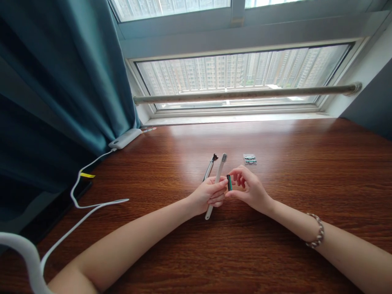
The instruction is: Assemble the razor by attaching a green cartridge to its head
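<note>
My left hand (208, 195) is closed around a white toothbrush (221, 165), whose bristle head points up and away from me. Its fingertips also meet the left side of a black and green razor cartridge (229, 183). Between the thumb and fingers of my right hand (249, 188) that cartridge is pinched upright. Just beyond the left hand is a razor handle (209, 168) with a dark top end; its lower end is hidden behind my fingers. Past the right hand, a small clear case (250, 159) with more razor cartridges lies on the table.
The brown wooden table (171, 245) runs up to a window with a horizontal rail (245, 95). At the left, a white power strip (125, 139) trails a white cable (75, 192) beside a blue curtain (70, 61). A thick white tube (23, 245) curves in the lower left corner.
</note>
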Demonstrator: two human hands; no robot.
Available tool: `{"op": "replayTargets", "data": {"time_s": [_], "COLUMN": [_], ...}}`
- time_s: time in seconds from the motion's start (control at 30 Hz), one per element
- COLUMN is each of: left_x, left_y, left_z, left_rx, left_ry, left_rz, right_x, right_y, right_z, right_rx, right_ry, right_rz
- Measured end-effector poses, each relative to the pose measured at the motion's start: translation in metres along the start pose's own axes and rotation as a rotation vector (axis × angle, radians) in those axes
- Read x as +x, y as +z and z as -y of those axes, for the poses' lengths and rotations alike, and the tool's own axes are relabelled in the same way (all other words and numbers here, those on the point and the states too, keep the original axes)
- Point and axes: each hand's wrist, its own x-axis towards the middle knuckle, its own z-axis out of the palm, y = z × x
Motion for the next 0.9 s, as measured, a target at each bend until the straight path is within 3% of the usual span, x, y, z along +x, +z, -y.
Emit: {"op": "replayTargets", "data": {"time_s": [0.67, 0.77, 0.9], "left_x": [-0.002, -0.003, -0.004], "left_y": [0.005, 0.007, 0.009], "left_z": [0.001, 0.002, 0.002], "left_rx": [0.087, 0.088, 0.095], "left_ry": [0.033, 0.086, 0.161], "left_rz": [-0.066, -0.080, -0.117], "right_x": [-0.004, -0.002, 0.005], "right_y": [-0.002, -0.002, -0.007], "right_z": [0.001, -0.001, -0.012], "right_rx": [0.007, 0.211, 0.762], "right_ry": [-0.045, 0.148, 0.500], "right_rz": [0.030, -0.017, -0.092]}}
